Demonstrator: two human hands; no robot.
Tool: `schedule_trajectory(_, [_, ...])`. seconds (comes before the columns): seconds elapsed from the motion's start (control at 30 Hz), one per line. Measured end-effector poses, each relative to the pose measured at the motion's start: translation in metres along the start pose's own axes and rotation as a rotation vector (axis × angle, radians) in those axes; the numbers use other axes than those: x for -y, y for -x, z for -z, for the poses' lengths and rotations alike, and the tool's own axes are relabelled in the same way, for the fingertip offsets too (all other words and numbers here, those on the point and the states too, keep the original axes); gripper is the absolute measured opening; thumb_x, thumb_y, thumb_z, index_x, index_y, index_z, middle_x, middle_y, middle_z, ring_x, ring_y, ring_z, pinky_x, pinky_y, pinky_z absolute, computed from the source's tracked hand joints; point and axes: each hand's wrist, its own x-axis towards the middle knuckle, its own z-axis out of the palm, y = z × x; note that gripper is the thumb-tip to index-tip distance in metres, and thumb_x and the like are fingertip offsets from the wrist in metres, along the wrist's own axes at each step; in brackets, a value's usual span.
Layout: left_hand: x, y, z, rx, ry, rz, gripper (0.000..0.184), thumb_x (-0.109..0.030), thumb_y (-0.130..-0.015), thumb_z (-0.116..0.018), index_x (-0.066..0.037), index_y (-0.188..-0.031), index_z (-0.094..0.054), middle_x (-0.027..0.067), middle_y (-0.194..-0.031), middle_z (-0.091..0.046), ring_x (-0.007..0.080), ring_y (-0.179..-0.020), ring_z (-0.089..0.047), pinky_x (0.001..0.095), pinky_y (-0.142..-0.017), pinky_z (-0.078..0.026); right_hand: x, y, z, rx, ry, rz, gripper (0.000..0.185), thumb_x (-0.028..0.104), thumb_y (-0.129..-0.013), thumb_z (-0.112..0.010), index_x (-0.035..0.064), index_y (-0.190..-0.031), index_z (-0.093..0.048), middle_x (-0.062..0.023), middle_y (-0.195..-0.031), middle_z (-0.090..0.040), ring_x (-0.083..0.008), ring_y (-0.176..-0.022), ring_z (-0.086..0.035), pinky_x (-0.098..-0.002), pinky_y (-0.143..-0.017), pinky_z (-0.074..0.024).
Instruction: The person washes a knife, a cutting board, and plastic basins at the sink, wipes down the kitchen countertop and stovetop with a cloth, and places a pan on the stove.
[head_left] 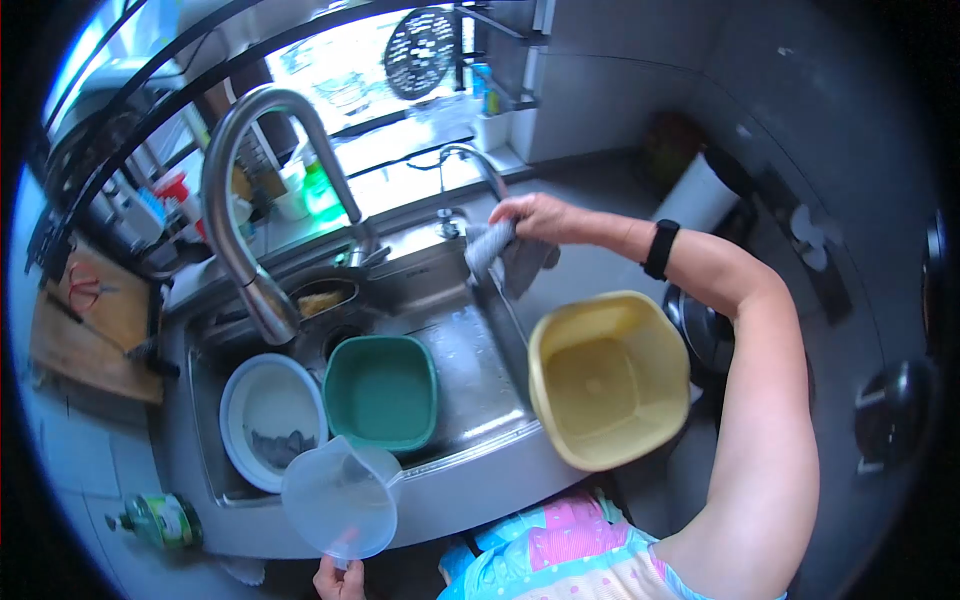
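Patterned clothing (570, 540) on the person is filling the bottom edge, nearest the cam. L hand (340, 580), partly cut off by the frame, is pinching the lower edge of a clear plastic jug (340, 505), thumb & fingers nearly together; can't tell how the hidden fingers are sitting. Jug is tilting over the front lip of the desk (480, 510), overlapping the near side of a white round basin (228, 410) in this view; can't tell if they're touching.

R hand (540, 217), black band (661, 250) on its wrist, is reaching across to the far R corner of the sink (480, 380), fingers curling tight round a bunched grey cloth (505, 258). Cloth is hanging down by the sink's R edge, near a small tap (475, 155).

White basin is sitting in the L part of the sink w/ a dark grey piece of fabric (280, 445) inside; green tub (380, 390) is standing just R of it. Yellow tub (600, 385) is standing R of the sink, under the R forearm's side. Big curved faucet (230, 210) is arching over the sink's L half. Green pump bottle (165, 522) is standing front L, approx. by the sink corner.
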Motion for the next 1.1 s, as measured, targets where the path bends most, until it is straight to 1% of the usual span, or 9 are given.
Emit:
schedule_trajectory(0.07, [-0.005, -0.004, 0.003, 0.039, 0.015, -0.051, 0.030, -0.012, -0.083, -0.055, 0.005, -0.108, -0.054, 0.0057, -0.083, -0.059, 0.0130, -0.073, -0.050, 0.0268, -0.066, -0.041, 0.009, 0.040, 0.035, -0.150, -0.106, -0.123, 0.025, 0.010, -0.073, -0.049, 0.0003, -0.093, -0.059, -0.0117, -0.080, -0.060, -0.0201, -0.074, -0.057, -0.0309, -0.068, -0.0452])
schedule_trajectory(0.2, [-0.006, -0.017, 0.013, 0.126, 0.061, -0.130, 0.029, -0.012, -0.083, -0.055, 0.006, -0.106, -0.055, 0.0081, -0.093, -0.059, 0.0143, -0.084, -0.050, 0.0275, -0.076, -0.039, 0.039, 0.167, 0.070, -0.557, 0.018, -0.170, 0.020, 0.017, -0.078, -0.048, -0.0013, -0.075, -0.055, -0.0071, -0.064, -0.053, -0.0128, -0.063, -0.051, -0.0273, -0.063, -0.0423])
schedule_trajectory(0.27, [-0.001, -0.028, 0.019, 0.171, 0.061, -0.160, 0.029, -0.013, -0.084, -0.055, 0.007, -0.105, -0.055, 0.0083, -0.094, -0.059, 0.0147, -0.085, -0.049, 0.0276, -0.077, -0.038, 0.048, 0.237, 0.070, -0.581, 0.117, -0.413, 0.025, 0.022, -0.083, -0.050, 0.0007, -0.070, -0.053, -0.0028, -0.063, -0.050, -0.0103, -0.062, -0.049, -0.0268, -0.061, -0.0411])
schedule_trajectory(0.33, [0.004, -0.039, 0.022, 0.217, 0.068, -0.193, 0.030, -0.015, -0.084, -0.055, 0.007, -0.104, -0.055, 0.0077, -0.093, -0.059, 0.0147, -0.084, -0.050, 0.0273, -0.075, -0.039, 0.058, 0.293, 0.047, -0.703, -0.127, -0.598, 0.030, 0.029, -0.084, -0.055, 0.0011, -0.073, -0.057, -0.0008, -0.069, -0.055, -0.0095, -0.067, -0.051, -0.0254, -0.064, -0.0419])
schedule_trajectory(0.53, [-0.028, -0.057, 0.015, 0.314, -0.050, -0.224, 0.029, -0.016, -0.084, -0.055, 0.005, -0.104, -0.056, 0.0056, -0.095, -0.058, 0.0152, -0.082, -0.049, 0.0262, -0.074, -0.038, 0.058, 0.389, -0.060, -0.527, -0.378, -1.003, 0.041, 0.033, -0.083, -0.057, -0.0030, -0.104, -0.059, -0.0081, -0.091, -0.062, -0.0137, -0.084, -0.055, -0.0271, -0.077, -0.0433])
schedule_trajectory(0.73, [-0.033, -0.062, 0.006, 0.371, -0.120, -0.294, 0.029, -0.016, -0.084, -0.055, 0.005, -0.104, -0.055, 0.0076, -0.095, -0.059, 0.0164, -0.085, -0.052, 0.0273, -0.076, -0.039, 0.043, 0.374, -0.130, -0.574, -0.913, -0.893, 0.047, 0.036, -0.088, -0.050, -0.0059, -0.111, -0.052, -0.0103, -0.105, -0.059, -0.0147, -0.094, -0.055, -0.0273, -0.084, -0.0425])
schedule_trajectory(0.93, [-0.017, -0.060, 0.015, 0.376, -0.106, -0.304, 0.027, -0.011, -0.085, -0.053, 0.005, -0.106, -0.055, 0.0077, -0.096, -0.059, 0.0156, -0.087, -0.053, 0.0279, -0.078, -0.040, 0.049, 0.350, -0.135, -0.625, -1.437, -0.829, 0.043, 0.030, -0.089, -0.049, -0.0062, -0.111, -0.051, -0.0134, -0.105, -0.059, -0.0188, -0.091, -0.059, -0.0315, -0.081, -0.0474])
schedule_trajectory(1.03, [-0.008, -0.060, 0.016, 0.375, -0.021, -0.260, 0.027, -0.010, -0.086, -0.053, 0.005, -0.108, -0.053, 0.0080, -0.097, -0.060, 0.0142, -0.089, -0.053, 0.0265, -0.080, -0.041, 0.039, 0.346, -0.131, -0.576, -1.407, -0.808, 0.037, 0.024, -0.087, -0.050, -0.0057, -0.110, -0.052, -0.0142, -0.101, -0.060, -0.0199, -0.085, -0.061, -0.0329, -0.077, -0.0496])
schedule_trajectory(1.1, [-0.003, -0.055, 0.010, 0.281, 0.061, -0.272, 0.016, -0.006, -0.082, -0.055, 0.002, -0.096, -0.057, -0.0006, -0.078, -0.053, 0.0063, -0.069, -0.043, 0.0207, -0.062, -0.032, 0.028, 0.347, -0.131, -0.610, -1.373, -0.836, 0.034, 0.021, -0.084, -0.052, -0.0050, -0.107, -0.053, -0.0141, -0.097, -0.061, -0.0200, -0.081, -0.062, -0.0331, -0.074, -0.0504])
